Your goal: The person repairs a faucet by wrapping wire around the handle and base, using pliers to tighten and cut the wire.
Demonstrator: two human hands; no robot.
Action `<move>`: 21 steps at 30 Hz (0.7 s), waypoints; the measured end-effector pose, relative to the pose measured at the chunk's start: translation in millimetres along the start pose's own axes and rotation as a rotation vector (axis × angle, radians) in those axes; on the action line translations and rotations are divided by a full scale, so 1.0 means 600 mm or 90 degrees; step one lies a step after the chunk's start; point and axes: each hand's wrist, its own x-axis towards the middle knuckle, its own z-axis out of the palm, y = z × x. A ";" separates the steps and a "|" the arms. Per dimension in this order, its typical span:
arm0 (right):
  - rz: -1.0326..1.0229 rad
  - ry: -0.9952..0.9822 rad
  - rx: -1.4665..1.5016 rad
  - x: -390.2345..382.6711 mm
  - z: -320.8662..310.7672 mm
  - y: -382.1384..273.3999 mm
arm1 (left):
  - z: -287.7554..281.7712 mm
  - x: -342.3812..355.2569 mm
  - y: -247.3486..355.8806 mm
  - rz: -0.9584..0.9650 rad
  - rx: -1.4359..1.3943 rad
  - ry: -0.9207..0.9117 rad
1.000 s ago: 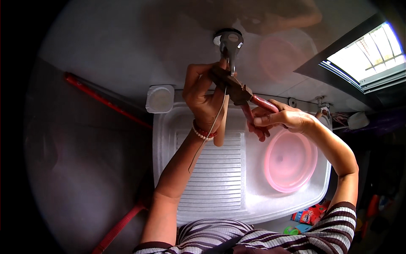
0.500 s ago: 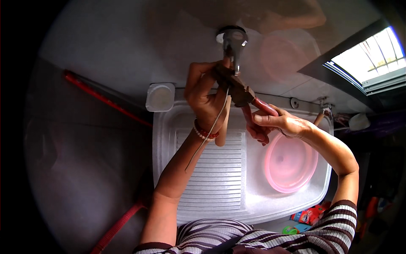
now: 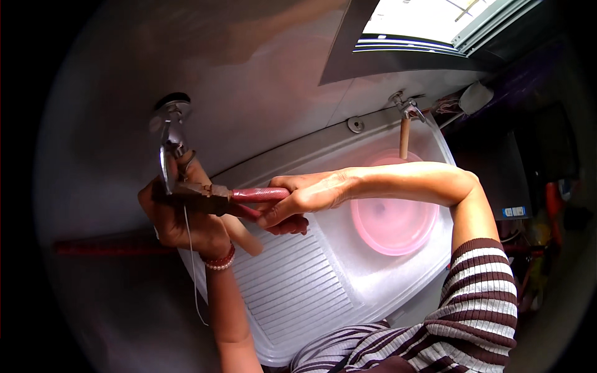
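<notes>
My left hand (image 3: 180, 221) is closed around a tan tube (image 3: 247, 239) below the chrome wall tap (image 3: 174, 127), its fingers partly hidden. A thin wire (image 3: 188, 236) hangs from there down past my wrist. My right hand (image 3: 308, 196) grips rusty pliers with red handles (image 3: 254, 194); their jaws sit beside my left hand, just under the tap's spout and lever. I cannot make out exactly what the jaws bite on. Both hands are over a white plastic sink with a ribbed washboard (image 3: 292, 292).
A pink basin (image 3: 395, 227) lies in the sink's right side. A second tap (image 3: 407, 105) with a tan tube stands on the right, near a metal disc (image 3: 355, 124). A window (image 3: 423, 22) is above. A red pole (image 3: 106, 247) is at left, dark clutter (image 3: 550, 217) at right.
The view has swung, so the tap and hands appear lower and further left and more window shows. The pliers now lie nearly level, with my right arm across the sink.
</notes>
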 end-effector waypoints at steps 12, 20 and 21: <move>0.031 -0.082 0.032 0.013 -0.012 -0.012 | 0.003 0.023 0.018 0.056 -0.091 -0.020; 0.085 -0.039 0.007 -0.009 0.007 -0.048 | -0.005 0.021 0.012 0.077 -0.076 -0.022; 0.079 -0.034 -0.007 -0.008 0.009 -0.046 | -0.004 0.020 0.013 0.073 -0.076 -0.022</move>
